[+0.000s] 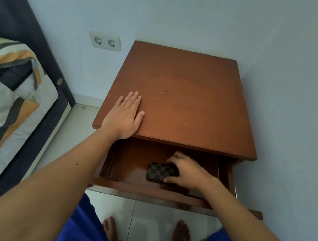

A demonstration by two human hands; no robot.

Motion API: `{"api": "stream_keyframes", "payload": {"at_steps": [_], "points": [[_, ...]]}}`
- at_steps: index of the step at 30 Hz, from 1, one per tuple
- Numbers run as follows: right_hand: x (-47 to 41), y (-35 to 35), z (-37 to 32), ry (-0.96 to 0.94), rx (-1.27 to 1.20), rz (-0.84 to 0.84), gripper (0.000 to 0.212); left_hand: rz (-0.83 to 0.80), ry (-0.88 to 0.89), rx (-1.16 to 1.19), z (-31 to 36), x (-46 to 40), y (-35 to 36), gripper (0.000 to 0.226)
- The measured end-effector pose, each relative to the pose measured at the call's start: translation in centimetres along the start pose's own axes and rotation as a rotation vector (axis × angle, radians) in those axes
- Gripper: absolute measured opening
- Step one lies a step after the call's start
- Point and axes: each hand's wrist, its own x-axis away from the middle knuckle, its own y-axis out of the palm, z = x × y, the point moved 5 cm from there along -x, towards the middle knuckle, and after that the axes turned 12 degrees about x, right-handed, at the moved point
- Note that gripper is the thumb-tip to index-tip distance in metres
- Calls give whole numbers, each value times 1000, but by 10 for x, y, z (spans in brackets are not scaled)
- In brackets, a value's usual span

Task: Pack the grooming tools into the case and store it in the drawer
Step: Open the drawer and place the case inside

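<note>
Both hands are at the brown wooden nightstand (187,95). His or her left hand (124,115) lies flat and released, palm down with fingers together, on the front left corner of the worktop, gripping nothing. Reaching into the pulled-out drawer (135,187), the right hand (185,171) is closed around the right end of the checkered brown case (160,172), thumb on its near edge and fingers curled over its far side. That case lies flat on the drawer's floor, near the middle and close to the front wall. A bed (1,99) with a striped cover stands to the left, and a double wall socket (105,41) sits behind the nightstand's back left corner. Bare feet show on the tiled floor (151,216) below.
</note>
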Motion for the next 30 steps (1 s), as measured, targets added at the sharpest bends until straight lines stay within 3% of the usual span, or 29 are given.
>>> {"api": "stream_keyframes", "payload": {"at_steps": [4,6,9,13,23,30], "points": [[48,-28,-17,-31,-196,192,67,-1,-4,4,-1,1,0,66],[76,-30,-24,-64,-242,250,82,-2,-7,4,0,1,0,66],[102,-17,-26,-65,-85,330,111,-7,-5,4,1,2,0,67],[101,-21,-25,-12,106,528,125,-12,0,8,2,2,-1,66],[64,-52,-3,148,217,506,144,-17,-1,8,2,2,-3,67],[35,-73,8,167,253,491,136,-13,7,18,0,1,-1,66]]}}
